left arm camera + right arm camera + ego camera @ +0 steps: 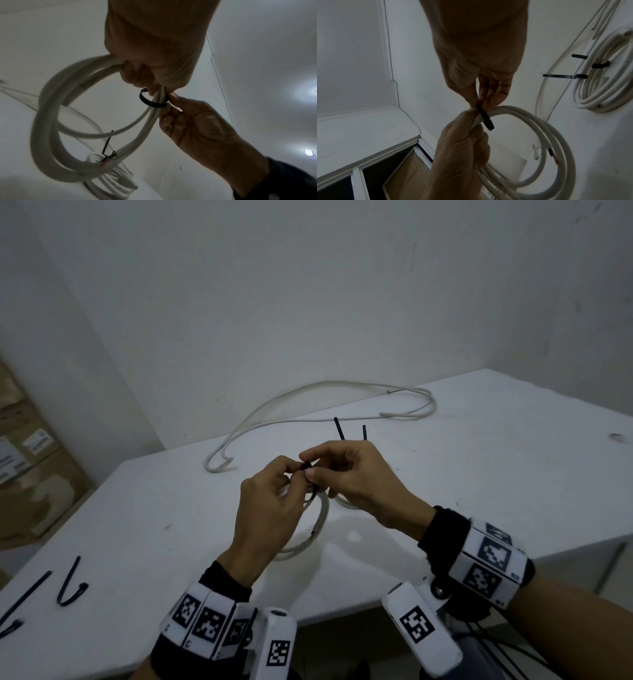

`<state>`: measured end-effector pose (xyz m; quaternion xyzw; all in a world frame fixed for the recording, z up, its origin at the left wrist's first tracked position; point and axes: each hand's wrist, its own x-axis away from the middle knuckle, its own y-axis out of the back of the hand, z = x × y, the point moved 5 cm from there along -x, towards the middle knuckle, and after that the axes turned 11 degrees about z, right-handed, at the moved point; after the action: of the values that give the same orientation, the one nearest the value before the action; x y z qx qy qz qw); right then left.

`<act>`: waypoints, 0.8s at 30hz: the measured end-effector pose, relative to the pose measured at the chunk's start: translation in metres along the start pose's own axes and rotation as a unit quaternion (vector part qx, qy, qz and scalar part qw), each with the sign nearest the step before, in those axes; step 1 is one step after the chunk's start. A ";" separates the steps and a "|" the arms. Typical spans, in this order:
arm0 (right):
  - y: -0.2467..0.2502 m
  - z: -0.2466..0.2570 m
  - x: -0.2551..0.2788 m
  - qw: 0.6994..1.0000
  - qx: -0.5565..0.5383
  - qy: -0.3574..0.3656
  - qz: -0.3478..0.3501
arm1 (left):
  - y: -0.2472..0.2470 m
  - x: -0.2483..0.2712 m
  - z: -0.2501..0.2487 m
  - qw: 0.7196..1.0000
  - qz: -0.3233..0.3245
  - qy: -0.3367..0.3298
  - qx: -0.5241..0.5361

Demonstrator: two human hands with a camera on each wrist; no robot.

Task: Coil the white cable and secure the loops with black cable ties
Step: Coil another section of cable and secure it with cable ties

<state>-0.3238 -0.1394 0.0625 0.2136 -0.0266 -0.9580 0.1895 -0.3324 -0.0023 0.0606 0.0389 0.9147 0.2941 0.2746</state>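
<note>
A coil of white cable (320, 522) hangs above the white table (496, 467), held by my left hand (294, 474), whose fingers curl round the bundled loops (72, 83). A black cable tie (310, 474) loops loosely round the bundle (150, 102). My right hand (310, 465) pinches that tie between thumb and fingers (485, 117). A second coil (604, 83) lies on the table by the right hand, and its two black tie tails (340, 429) stand upright. The loose cable (308, 395) trails toward the wall.
Two spare black cable ties (70, 583) lie on the table's near left corner. Cardboard boxes (30, 460) stand on the floor to the left. The wall runs close behind the table. A small object (616, 437) sits at the far right.
</note>
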 end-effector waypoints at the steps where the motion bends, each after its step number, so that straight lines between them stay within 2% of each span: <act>1: 0.003 0.003 -0.001 1.000 -0.007 0.011 -0.009 | 0.001 -0.003 -0.002 1.000 0.009 0.003 0.020; 4: 0.012 0.009 -0.006 0.998 -0.020 0.033 -0.051 | 0.003 -0.010 0.000 0.990 0.053 0.045 0.126; 6: 0.013 0.011 -0.009 0.998 0.021 0.030 -0.058 | 0.002 -0.013 0.003 0.973 0.080 0.065 0.208; 8: 0.012 0.013 -0.011 0.996 0.076 0.024 -0.050 | 0.000 -0.013 0.005 0.961 0.098 0.081 0.245; 10: 0.013 0.014 -0.012 0.995 0.082 0.014 -0.049 | -0.002 -0.012 0.007 0.951 0.105 0.102 0.272; 15: 0.017 0.013 -0.013 0.999 0.035 -0.007 -0.034 | -0.002 -0.013 0.011 0.948 0.110 0.118 0.273; 20: 0.017 0.022 -0.019 0.985 0.168 0.017 -0.025 | -0.004 -0.012 0.010 0.940 0.126 0.165 0.271; 24: 0.029 0.036 -0.029 0.976 0.194 0.053 -0.088 | -0.011 -0.008 0.021 0.923 0.132 0.233 0.276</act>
<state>-0.3042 -0.1564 0.1107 0.2980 -0.1833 -0.9348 0.0608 -0.3133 -0.0027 0.0439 0.1640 0.9843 0.0642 -0.0088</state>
